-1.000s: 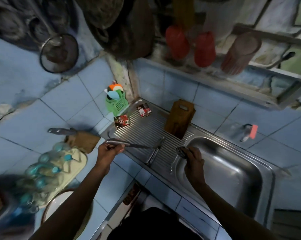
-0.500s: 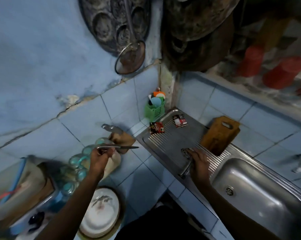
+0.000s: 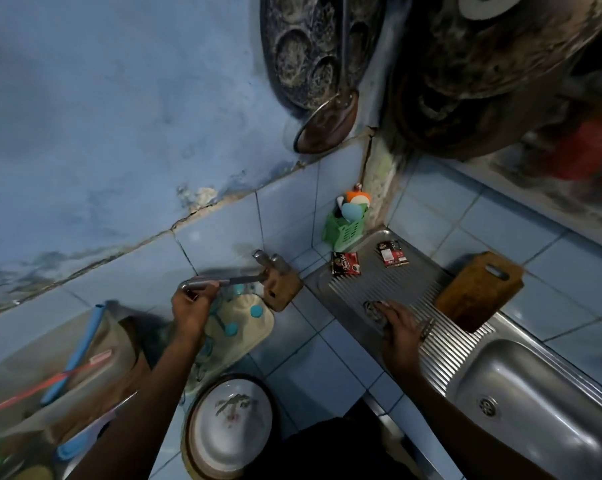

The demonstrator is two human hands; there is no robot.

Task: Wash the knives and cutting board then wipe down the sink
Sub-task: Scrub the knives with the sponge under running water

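Nearest to the camera, a covered dish (image 3: 228,422) is seen on the blue tiled counter (image 3: 327,368), and the steel sink (image 3: 549,407) lies at the right with its basin apparently empty. No wiping of the sink can be judged as done, and no cloth is seen in either hand.

A little further, the right hand (image 3: 401,329) is laid on the ribbed drainboard (image 3: 413,292), its fingers curled over a metal object, probably the handle of a second knife; what exactly is held cannot be told. The left hand (image 3: 192,306) is closed around the steel handle of a knife (image 3: 223,281), whose blade is being pushed into a slot of the wooden knife block (image 3: 282,289). Two more handles already stand in the block.

Further back, the cutting board (image 3: 479,289) is leaned against the tiled wall, its lower end on the drainboard. Two small sachets (image 3: 346,263) lie near a green basket (image 3: 344,230) in the corner.

It is judged that the washing is mostly finished and the knives are being put away. One knife and the wiping seem to be left.
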